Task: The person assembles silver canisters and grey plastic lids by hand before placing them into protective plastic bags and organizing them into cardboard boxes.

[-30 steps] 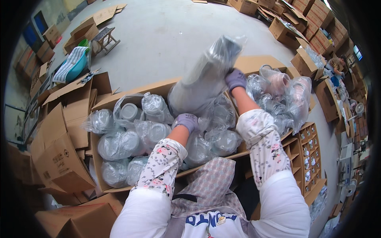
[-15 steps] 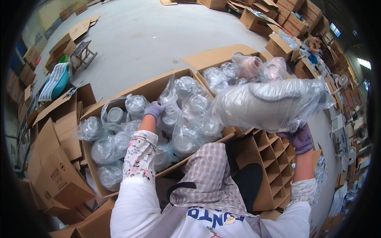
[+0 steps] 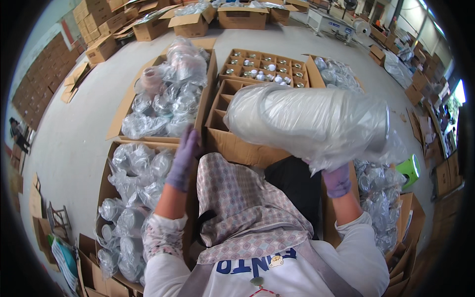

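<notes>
A long, pale grey cylinder in a clear plastic bag [image 3: 311,116] lies sideways above a partitioned carton [image 3: 242,148], large in front of me. My right hand [image 3: 337,179], in a purple glove, grips it from below; the bag hides most of the fingers. My left hand [image 3: 185,153], also gloved in purple, is raised with its fingers stretched out and holds nothing. It is nearest the inner corners of two cartons full of bagged items: the near left carton [image 3: 105,185] and the far left carton [image 3: 200,106]. What the cylinder is exactly I cannot make out.
Beyond the partitioned carton stands another divided carton [image 3: 225,70] with jars and white-topped pieces in its cells. More bagged items [image 3: 378,208] lie at my right, beside a green object [image 3: 409,171]. Stacked cartons [image 3: 94,22] line the back. A stool [image 3: 59,220] stands at left.
My view has turned to the right. My left hand has come off the bagged items in the left carton and lifted, fingers extended. My right hand still holds the bagged cylinder, now over the partitioned carton.
</notes>
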Tool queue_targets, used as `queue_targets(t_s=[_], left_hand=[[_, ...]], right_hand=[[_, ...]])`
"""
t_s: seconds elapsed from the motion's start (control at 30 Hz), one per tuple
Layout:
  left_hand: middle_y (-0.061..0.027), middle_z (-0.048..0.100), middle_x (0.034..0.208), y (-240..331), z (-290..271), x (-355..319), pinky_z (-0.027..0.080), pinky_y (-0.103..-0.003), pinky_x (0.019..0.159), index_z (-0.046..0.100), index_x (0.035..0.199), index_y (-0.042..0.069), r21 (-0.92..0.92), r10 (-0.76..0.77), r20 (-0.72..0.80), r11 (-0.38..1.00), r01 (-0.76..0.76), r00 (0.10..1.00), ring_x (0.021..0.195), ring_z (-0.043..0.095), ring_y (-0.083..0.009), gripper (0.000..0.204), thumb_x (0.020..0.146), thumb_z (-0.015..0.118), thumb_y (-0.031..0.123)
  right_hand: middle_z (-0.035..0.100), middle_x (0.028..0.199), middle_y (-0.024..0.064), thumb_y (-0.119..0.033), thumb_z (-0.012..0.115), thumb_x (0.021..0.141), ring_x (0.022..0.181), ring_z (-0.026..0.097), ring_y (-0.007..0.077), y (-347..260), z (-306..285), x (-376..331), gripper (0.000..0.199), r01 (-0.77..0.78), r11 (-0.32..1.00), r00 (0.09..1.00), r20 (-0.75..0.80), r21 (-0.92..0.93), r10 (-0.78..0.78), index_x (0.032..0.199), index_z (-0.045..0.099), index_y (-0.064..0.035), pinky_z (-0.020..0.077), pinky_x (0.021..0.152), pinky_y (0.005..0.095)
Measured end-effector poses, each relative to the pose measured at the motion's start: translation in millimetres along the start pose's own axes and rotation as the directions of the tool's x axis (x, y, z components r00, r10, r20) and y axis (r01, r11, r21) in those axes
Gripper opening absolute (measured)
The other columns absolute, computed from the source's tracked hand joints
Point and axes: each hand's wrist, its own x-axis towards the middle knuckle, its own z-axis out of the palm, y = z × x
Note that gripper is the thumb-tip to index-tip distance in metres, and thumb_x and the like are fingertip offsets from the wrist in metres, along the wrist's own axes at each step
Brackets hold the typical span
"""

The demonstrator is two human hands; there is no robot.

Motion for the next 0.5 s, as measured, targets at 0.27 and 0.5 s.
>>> queue_targets(t_s=[0.27,0.5], left_hand=[[-0.0141,0.061,0.120,-53.4,173.0,122.8,0.055,-0.040,0.086,0.051,0.128,0.002,-0.369,-0.083,0.400,0.897,0.243,0.913,0.104,0.064,-0.0243,0.048,0.095,0.059,0.036],[-0.0042,0.064,0.102,-34.3,232.6,99.0,0.049,-0.027,0.085,0.056,0.115,0.002,0.179,0.125,0.555,0.948,-0.265,0.823,0.093,0.059,-0.0107,0.036,0.085,0.073,0.013]], right_hand=[[0.043,0.141,0.0180,-0.040,0.061,0.084,0.136,0.031,0.0411,53.7,99.3,-97.1,0.064,-0.021,0.985,0.999,0.021,-0.171,0.025,0.141,0.046,-0.0144,0.0266,0.111,0.0554],[0.063,0.118,0.0121,-0.011,0.063,0.080,0.123,0.052,0.0304,68.7,10.5,-9.2,0.026,-0.202,0.952,0.951,0.279,0.229,0.134,0.106,0.067,-0.0065,0.0385,0.106,0.0427]])
